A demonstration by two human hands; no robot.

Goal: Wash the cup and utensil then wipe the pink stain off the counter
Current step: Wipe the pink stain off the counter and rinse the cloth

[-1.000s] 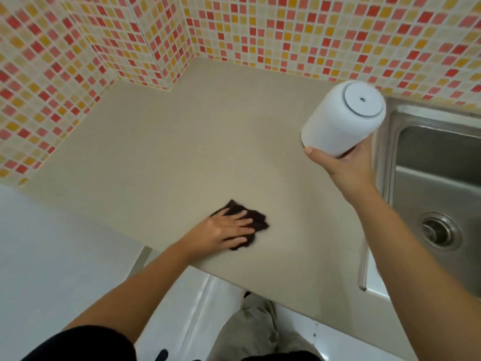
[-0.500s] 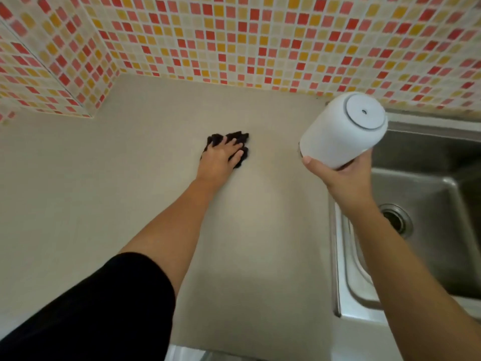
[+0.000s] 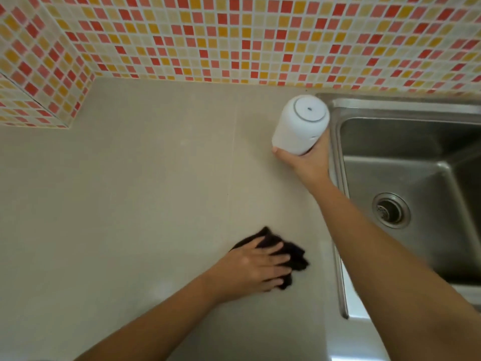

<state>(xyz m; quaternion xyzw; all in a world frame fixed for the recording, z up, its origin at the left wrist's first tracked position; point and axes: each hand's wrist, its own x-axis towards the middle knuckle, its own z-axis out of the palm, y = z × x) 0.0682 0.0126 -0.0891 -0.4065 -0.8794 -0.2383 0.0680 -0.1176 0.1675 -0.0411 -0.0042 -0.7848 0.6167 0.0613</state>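
A person's left hand [image 3: 256, 267] presses flat, fingers spread, on a dark cloth [image 3: 291, 256] lying on the beige worktop [image 3: 130, 204], left of the steel sink [image 3: 416, 178]. The right hand [image 3: 308, 158] grips a white cup [image 3: 299, 125] (held upside down) just beside the sink's left rim.

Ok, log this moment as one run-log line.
step: wiping counter | left hand: flat on dark cloth | right hand: holds white cup upside down beside sink | pink stain: none visible
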